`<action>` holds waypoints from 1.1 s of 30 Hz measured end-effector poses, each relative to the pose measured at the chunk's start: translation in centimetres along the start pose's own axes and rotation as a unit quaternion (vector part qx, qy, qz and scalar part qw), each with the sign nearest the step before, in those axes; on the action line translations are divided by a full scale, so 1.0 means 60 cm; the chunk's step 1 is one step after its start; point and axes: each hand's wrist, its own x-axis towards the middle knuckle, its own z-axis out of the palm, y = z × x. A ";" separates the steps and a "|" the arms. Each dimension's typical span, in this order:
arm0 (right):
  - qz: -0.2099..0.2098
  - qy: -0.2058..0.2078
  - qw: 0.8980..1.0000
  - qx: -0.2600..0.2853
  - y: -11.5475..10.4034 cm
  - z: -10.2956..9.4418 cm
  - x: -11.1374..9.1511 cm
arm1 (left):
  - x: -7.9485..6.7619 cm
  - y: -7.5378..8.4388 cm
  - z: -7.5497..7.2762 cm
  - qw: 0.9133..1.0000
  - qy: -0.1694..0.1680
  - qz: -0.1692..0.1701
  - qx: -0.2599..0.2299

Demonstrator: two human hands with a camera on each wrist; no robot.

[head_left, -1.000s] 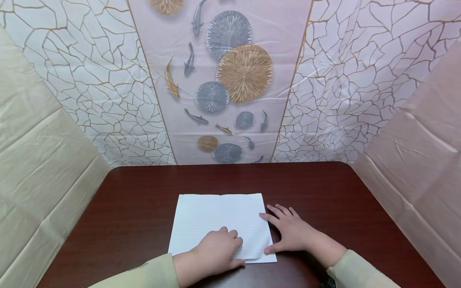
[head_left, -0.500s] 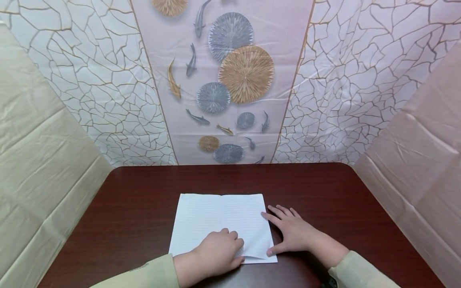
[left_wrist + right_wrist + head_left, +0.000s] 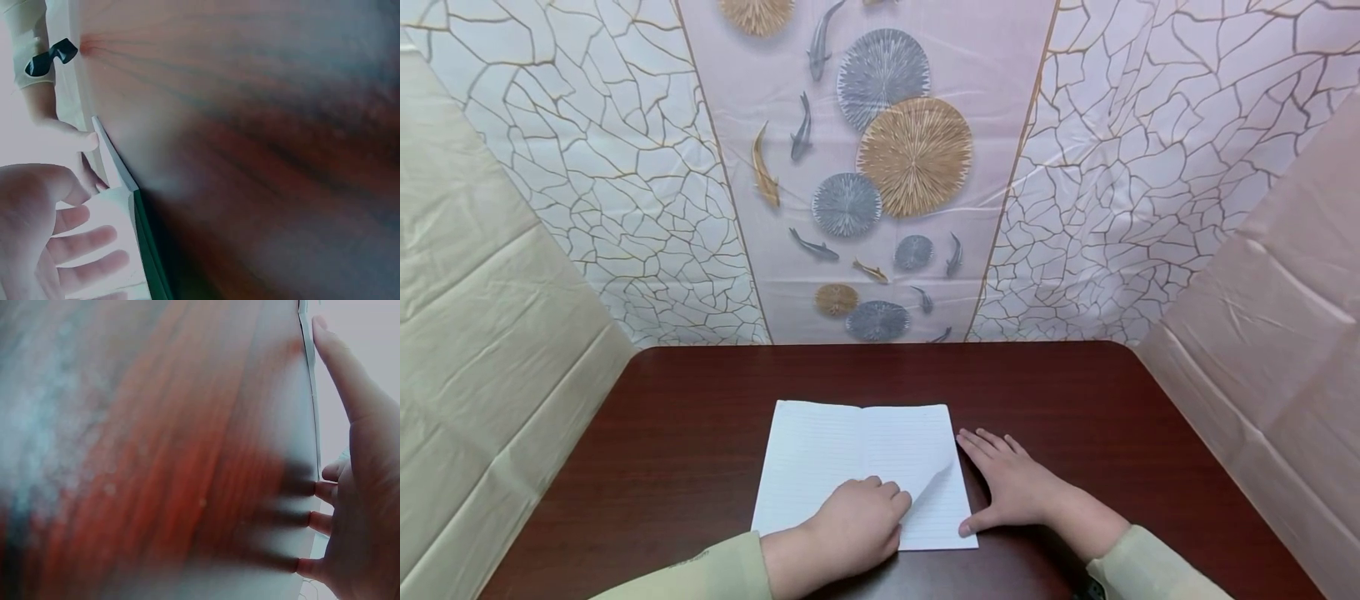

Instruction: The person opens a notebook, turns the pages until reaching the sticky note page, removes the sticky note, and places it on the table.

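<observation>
The right page [image 3: 910,454] of the open notebook [image 3: 812,450] on the desk [image 3: 662,450], barely raised a moment ago, now curls leftward, pinched by the left hand [image 3: 859,523]. The right hand [image 3: 1015,482] rests at the right edge, fingers spread wide. A page turn seems under way.

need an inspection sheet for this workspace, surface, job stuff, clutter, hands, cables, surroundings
surface: dark red-brown table, rounded far corners
job's things: lined notebook lying open; right-hand page lifted at its lower corner; green edge under the pages in the left wrist view
clutter: nothing seen
left hand: fingers curled, holding the lifted page
right hand: fingers spread, thumb at the notebook's right edge; dark band at the wrist
cables: nothing seen
surroundings: backdrop with fish and round motifs; plain beige side panels
</observation>
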 end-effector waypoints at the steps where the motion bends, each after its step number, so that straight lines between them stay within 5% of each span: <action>1: 0.000 0.001 1.000 0.000 0.000 0.000 0.000 | 0.000 -0.001 -0.003 1.000 0.001 -0.002 0.002; 23: -0.005 -0.004 1.000 0.014 -0.001 -0.003 -0.003 | -0.007 -0.048 -0.064 0.983 0.145 -0.108 0.010; 33: -0.008 -0.004 1.000 0.016 0.000 -0.002 -0.003 | -0.026 -0.064 -0.077 0.982 0.144 -0.107 0.059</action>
